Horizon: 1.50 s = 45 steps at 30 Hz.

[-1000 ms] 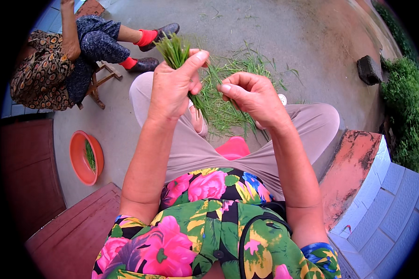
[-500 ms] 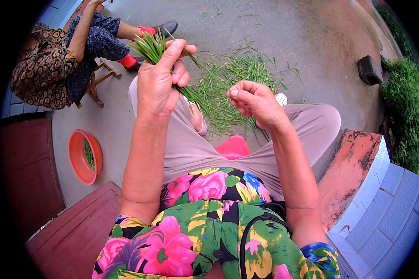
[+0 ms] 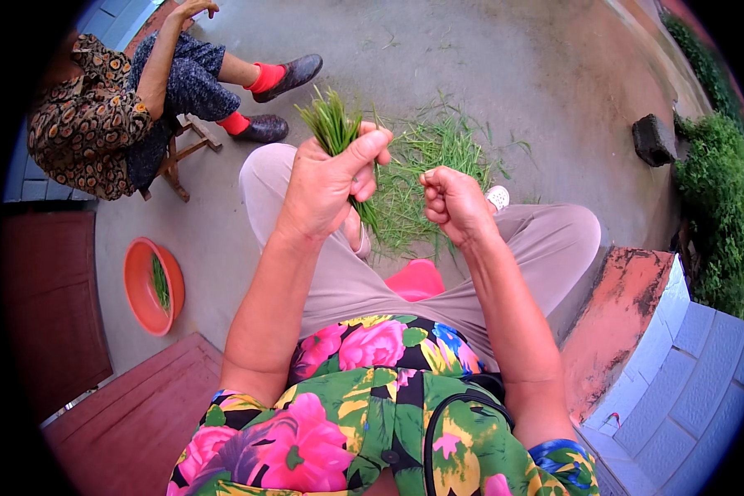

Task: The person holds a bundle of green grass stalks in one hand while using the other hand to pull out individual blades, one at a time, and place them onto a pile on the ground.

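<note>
green bundle (image 3: 331,124) — thick end up-left, long axis slanting — left hand (image 3: 326,183)

Grey floor (image 3: 546,74), loose green stalks (image 3: 438,153), orange basin (image 3: 140,285)

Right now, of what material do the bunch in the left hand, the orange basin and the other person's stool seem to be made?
Bunch of green stalks: plant matter, seemingly matt, slender, grasslike. Orange basin: probably plastic; smooth, thin-rimmed, evenly coloured. Stool: likely wood, matt, from its slim brown bars; partly hidden.
</note>
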Each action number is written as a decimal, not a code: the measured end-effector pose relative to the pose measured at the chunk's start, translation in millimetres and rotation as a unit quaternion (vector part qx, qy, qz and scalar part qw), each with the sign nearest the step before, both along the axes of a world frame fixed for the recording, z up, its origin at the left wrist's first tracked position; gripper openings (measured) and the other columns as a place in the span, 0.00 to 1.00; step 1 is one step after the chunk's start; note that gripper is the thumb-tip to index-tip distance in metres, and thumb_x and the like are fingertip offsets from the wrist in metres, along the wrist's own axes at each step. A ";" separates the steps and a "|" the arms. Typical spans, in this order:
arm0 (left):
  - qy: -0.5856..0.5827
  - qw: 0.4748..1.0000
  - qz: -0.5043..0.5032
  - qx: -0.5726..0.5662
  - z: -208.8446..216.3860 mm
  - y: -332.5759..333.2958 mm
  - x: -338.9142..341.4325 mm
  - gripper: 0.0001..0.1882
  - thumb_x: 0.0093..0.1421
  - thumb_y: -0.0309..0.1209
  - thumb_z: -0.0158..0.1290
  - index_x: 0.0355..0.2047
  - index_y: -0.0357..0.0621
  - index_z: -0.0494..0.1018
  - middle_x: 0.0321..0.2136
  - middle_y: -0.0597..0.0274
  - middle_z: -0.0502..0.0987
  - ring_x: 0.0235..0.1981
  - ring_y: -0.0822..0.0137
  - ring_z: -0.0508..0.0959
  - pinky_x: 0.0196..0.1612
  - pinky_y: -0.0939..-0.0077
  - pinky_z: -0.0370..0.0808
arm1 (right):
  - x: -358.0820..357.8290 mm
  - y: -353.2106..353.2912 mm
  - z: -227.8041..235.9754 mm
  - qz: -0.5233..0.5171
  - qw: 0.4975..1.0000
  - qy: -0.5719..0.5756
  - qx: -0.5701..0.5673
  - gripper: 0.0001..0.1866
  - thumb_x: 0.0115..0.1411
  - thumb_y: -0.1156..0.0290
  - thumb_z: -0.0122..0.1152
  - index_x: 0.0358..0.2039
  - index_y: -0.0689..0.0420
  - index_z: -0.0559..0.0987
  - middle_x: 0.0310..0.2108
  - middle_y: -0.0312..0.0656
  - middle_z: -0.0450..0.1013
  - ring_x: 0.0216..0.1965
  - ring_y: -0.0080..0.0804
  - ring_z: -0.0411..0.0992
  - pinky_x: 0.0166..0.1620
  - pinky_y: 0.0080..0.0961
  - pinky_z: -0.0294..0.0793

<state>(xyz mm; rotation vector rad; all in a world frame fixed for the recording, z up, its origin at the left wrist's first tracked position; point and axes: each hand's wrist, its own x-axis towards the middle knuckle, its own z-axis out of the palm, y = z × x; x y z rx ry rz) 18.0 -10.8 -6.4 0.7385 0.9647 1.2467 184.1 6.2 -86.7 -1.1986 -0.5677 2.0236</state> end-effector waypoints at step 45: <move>-0.114 0.987 0.016 -0.114 -42.0 29.2 -11.1 0.08 0.54 0.31 0.47 0.32 0.39 0.67 0.24 0.62 0.71 0.23 0.70 0.72 0.27 0.73 0.73 | 39.4 29.2 66.5 -0.016 0.930 -0.256 0.262 0.23 0.55 0.70 0.46 0.51 0.66 0.58 0.21 0.39 0.71 0.37 0.30 0.69 0.46 0.23 0.61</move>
